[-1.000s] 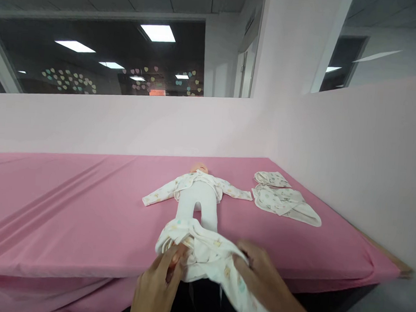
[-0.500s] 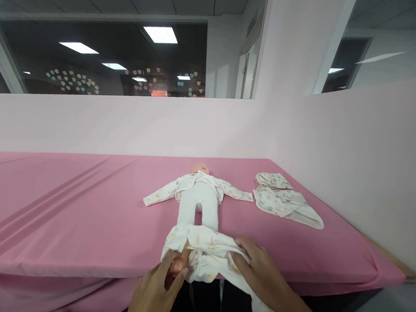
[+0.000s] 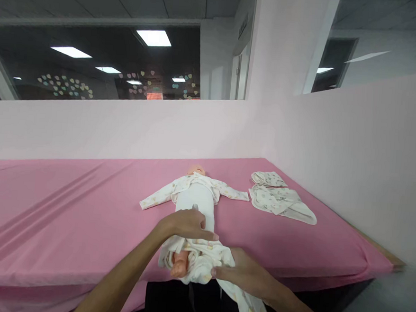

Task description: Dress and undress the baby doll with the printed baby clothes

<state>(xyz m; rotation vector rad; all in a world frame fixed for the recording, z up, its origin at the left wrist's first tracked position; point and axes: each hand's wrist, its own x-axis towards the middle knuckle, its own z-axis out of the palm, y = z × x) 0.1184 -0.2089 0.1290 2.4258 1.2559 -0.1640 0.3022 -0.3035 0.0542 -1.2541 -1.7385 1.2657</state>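
We are laying our left hand (image 3: pixel 187 223) flat across the doll (image 3: pixel 195 193), fingers stretched out side by side and pointing right, palm down on its shins and closed on nothing. Our right hand (image 3: pixel 242 275) is pinching the printed garment (image 3: pixel 200 260) at its right side, thumb on top and fingers curling over the cloth. The two hands are sitting apart, with the bunched cloth between them.

The printed garment is bunching in soft, thick folds around the doll's lower legs, right at the near edge of the table. It is a cream knit with small pastel figures, and one loose end is hanging down past the edge below our right wrist. A smooth, peach-coloured foot (image 3: pixel 181 264) is poking out of the folds. The doll is lying on its back, head away from us, wearing plain white leggings (image 3: pixel 194 203) and a printed top with its sleeves spreading wide and flat.

The pink sheet (image 3: pixel 65 212) is covering the table, matte and stretchy, creasing in long diagonal ridges on the left and rounding over the front edge. Folded clothes (image 3: pixel 279 201) are lying in a low pile to the doll's right, well apart from our hands. A pale partition (image 3: pixel 354 152) is closing off the far and right sides, and the widest stretch of sheet is running off to the left.
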